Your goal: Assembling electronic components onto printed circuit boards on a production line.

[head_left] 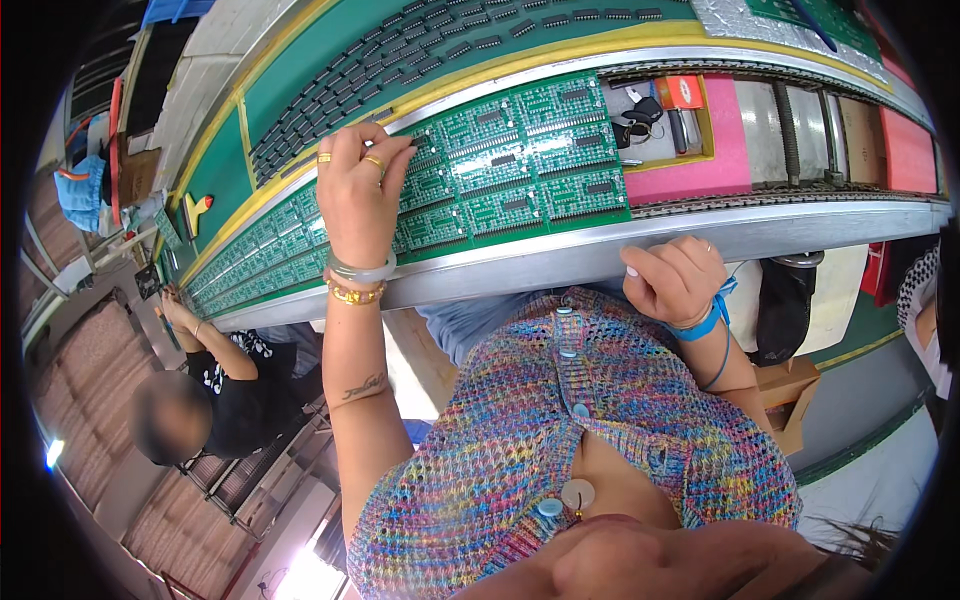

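Note:
My left hand, wearing rings and bangles, reaches over a row of green circuit boards on the rail track. Thumb and forefinger are pinched together at the upper edge of a board, with a small black IC chip at their tips. Part of that chip is hidden by the fingers. Other boards carry a black chip each, along with rows of pins. My right hand is curled closed against the near metal rail, a blue strap round its wrist; nothing shows in its fingers.
Rows of loose black chips lie on the green shelf beyond the track. Right of the boards, a yellow-edged tray holds keys and small items on a pink sheet. At the left, another person has hands at the same line.

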Demonstrator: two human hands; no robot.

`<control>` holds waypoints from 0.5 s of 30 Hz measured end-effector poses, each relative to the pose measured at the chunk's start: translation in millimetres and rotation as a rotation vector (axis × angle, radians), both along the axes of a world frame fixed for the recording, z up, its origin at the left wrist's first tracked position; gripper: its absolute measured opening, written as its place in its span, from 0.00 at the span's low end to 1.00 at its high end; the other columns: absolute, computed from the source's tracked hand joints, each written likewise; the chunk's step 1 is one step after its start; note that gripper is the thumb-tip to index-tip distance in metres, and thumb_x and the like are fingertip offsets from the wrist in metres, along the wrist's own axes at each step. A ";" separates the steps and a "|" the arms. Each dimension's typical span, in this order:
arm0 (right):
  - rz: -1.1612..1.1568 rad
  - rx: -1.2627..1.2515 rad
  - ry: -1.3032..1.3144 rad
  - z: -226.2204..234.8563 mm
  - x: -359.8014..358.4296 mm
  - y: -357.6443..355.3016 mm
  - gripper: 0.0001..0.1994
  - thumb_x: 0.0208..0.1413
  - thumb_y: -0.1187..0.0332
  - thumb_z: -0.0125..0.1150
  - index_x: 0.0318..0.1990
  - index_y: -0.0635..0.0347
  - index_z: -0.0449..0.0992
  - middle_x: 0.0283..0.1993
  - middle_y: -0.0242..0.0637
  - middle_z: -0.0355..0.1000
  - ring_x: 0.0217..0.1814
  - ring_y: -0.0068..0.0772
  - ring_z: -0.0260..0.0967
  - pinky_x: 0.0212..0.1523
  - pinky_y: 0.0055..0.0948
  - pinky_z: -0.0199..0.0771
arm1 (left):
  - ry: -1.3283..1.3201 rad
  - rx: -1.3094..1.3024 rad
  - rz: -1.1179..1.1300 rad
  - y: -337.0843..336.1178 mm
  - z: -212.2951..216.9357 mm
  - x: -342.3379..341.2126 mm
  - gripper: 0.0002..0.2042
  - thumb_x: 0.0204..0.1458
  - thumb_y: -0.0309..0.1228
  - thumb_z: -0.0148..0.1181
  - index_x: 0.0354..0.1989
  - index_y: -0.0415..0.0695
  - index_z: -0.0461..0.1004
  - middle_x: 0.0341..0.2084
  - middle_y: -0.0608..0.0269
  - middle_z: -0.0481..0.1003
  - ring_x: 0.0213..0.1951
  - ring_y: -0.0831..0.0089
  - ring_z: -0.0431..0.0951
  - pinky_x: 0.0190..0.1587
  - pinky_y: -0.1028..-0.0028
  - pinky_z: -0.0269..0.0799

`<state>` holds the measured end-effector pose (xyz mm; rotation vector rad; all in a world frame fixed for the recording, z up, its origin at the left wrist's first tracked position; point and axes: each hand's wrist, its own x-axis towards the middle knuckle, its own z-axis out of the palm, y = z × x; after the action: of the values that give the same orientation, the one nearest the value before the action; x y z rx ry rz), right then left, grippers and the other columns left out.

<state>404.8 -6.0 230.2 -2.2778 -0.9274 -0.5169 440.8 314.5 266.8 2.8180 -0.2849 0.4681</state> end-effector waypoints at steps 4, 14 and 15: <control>-0.001 -0.004 0.035 5.2 0.6 2.3 0.10 0.40 0.71 0.60 0.33 0.49 0.79 0.19 0.23 0.67 0.19 0.26 0.62 0.21 0.26 0.59 | 0.009 0.013 0.023 0.1 -2.0 -0.7 0.08 0.39 0.23 0.70 0.30 0.42 0.80 0.29 0.65 0.73 0.31 0.68 0.68 0.34 0.70 0.66; -0.006 0.000 0.000 -0.7 -0.5 1.2 0.09 0.43 0.65 0.62 0.35 0.46 0.81 0.20 0.22 0.63 0.20 0.24 0.60 0.19 0.24 0.56 | 0.017 0.018 0.000 0.1 -1.8 -2.4 0.08 0.39 0.23 0.69 0.29 0.42 0.80 0.29 0.65 0.72 0.32 0.67 0.69 0.35 0.69 0.67; -0.005 0.002 -0.001 -0.4 -0.3 1.5 0.09 0.43 0.65 0.62 0.35 0.46 0.81 0.20 0.22 0.63 0.19 0.24 0.60 0.19 0.24 0.56 | 0.014 0.024 0.005 0.5 -2.1 -2.7 0.08 0.39 0.23 0.69 0.29 0.42 0.80 0.29 0.65 0.72 0.32 0.67 0.69 0.35 0.69 0.67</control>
<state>404.5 -4.5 229.8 -2.2790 -0.9212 -0.5210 438.1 315.0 264.7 2.8444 -0.2831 0.4489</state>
